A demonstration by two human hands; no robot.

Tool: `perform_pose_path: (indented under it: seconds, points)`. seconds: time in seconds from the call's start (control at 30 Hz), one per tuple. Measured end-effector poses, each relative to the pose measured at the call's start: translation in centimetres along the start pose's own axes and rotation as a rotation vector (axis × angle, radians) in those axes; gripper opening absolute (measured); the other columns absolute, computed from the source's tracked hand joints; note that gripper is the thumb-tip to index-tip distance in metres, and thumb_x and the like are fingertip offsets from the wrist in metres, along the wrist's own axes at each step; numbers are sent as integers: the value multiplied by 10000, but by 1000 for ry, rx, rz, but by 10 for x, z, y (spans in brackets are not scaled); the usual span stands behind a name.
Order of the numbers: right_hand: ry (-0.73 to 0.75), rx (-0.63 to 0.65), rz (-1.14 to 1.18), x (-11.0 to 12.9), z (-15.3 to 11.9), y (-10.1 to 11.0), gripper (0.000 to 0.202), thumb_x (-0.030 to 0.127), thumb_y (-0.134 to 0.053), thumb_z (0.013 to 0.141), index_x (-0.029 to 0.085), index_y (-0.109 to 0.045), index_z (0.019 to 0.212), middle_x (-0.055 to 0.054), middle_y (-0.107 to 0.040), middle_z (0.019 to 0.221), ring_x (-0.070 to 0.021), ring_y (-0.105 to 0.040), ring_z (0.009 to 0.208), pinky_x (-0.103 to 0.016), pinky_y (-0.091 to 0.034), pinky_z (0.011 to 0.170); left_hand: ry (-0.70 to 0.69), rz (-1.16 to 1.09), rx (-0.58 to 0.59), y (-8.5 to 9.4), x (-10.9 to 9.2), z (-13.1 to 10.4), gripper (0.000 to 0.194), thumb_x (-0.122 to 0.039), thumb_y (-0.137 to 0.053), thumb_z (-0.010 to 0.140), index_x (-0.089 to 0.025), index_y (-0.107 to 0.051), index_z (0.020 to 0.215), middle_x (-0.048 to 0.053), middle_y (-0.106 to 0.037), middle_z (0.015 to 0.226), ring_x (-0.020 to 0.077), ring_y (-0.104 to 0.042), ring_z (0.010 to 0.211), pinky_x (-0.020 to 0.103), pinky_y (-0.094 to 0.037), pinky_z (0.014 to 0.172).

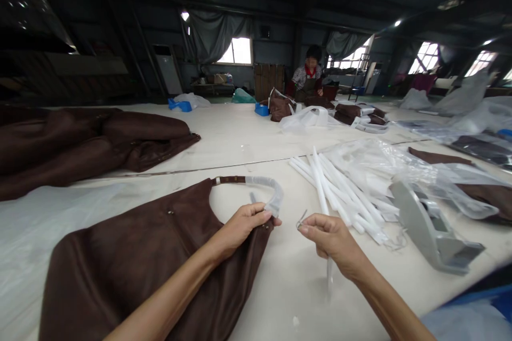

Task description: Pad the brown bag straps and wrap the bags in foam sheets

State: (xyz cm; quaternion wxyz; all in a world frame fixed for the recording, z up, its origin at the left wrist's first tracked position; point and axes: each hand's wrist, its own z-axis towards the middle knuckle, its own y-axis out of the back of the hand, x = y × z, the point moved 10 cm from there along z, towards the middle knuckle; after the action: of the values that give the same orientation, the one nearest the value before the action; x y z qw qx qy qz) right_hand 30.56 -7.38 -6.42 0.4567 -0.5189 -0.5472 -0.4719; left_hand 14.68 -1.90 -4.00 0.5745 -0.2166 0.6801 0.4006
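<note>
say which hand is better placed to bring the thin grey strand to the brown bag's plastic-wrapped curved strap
Probably the right hand: it pinches the strand, close to the strap. The left hand looks busy gripping the strap near its end, at the bag.

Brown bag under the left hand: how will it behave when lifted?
Bag: likely floppy, since its body lies slumped in soft folds. The wrapped handle looks somewhat stiffer, as it holds an arch. Lifted by the handle end in the left hand, the body would probably sag.
</note>
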Motion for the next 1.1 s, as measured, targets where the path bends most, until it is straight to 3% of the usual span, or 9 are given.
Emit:
perform_pose_path:
  seconds: [0.07, 0.17, 0.4, 0.53, 0.63, 0.73, 0.87, 0.93, 1.1]
  points:
    - [25, 24, -58, 2, 7, -12, 308, 482, -685, 748, 175, -671, 761, 72, -345, 539, -63, -268, 459, -228, -210, 440, 53, -303, -31, 4, 6, -6, 375, -509, -594, 856, -140, -655, 845, 81, -718, 874, 148, -586, 715, 233, -429, 675]
    - [132, 29, -212, 10, 15, -24, 254, 426, -625, 806, 183, -680, 757, 48, -422, 570, -85, -326, 514, -239, -257, 496, 116, -481, -84, 6, 15, -10, 386, -516, -679, 809, -136, -616, 781, 81, -714, 797, 107, -551, 597, 198, -395, 575]
    - [253, -103, -758, 22, 25, -37, 219, 278, -517, 885, 218, -720, 828, -14, -643, 649, -163, -551, 634, -277, -342, 631, 163, -480, -204, 17, 26, -13, 407, -540, -681, 767, -167, -518, 749, 91, -708, 690, 110, -523, 459, 183, -343, 428]
    - [258, -129, -878, 20, 28, -45, 221, 259, -510, 890, 227, -727, 862, -43, -693, 712, -194, -608, 704, -293, -341, 657, 165, -459, -266, 20, 25, -14, 398, -542, -661, 757, -185, -488, 720, 16, -614, 513, 93, -448, 359, 175, -292, 375]
    - [256, -112, -715, 19, 28, -47, 194, 274, -541, 867, 213, -713, 803, -19, -644, 637, -163, -557, 624, -283, -333, 619, 145, -471, -299, 21, 26, -14, 407, -543, -688, 739, -182, -501, 716, -31, -548, 489, 85, -451, 352, 171, -309, 378]
    - [150, -19, -222, 13, 27, -47, 195, 379, -615, 832, 196, -662, 784, 24, -592, 580, -94, -403, 457, -252, -312, 509, 118, -482, -320, 23, 27, -14, 413, -558, -685, 748, -178, -523, 737, -39, -523, 497, 102, -501, 389, 173, -342, 392]
    - [39, 147, 334, 17, 28, -60, 271, 440, -721, 785, 208, -594, 846, 8, -706, 896, -5, -234, 373, -226, -327, 451, 87, -464, -307, 21, 25, -15, 394, -558, -655, 787, -179, -549, 800, -48, -502, 523, 104, -519, 412, 169, -353, 399]
    - [-4, 173, 461, 20, 34, -64, 301, 419, -775, 746, 204, -583, 836, 12, -698, 964, 18, -206, 371, -212, -325, 447, 74, -451, -293, 19, 24, -14, 382, -551, -642, 805, -182, -543, 805, -56, -483, 537, 97, -518, 417, 164, -350, 399]
    - [-78, 86, 567, 16, 62, -65, 403, 368, -888, 570, 165, -607, 774, 80, -577, 693, 26, -182, 377, -185, -267, 413, 46, -447, -252, 12, 26, -10, 406, -564, -659, 787, -188, -506, 787, -64, -481, 604, 89, -535, 438, 167, -373, 410]
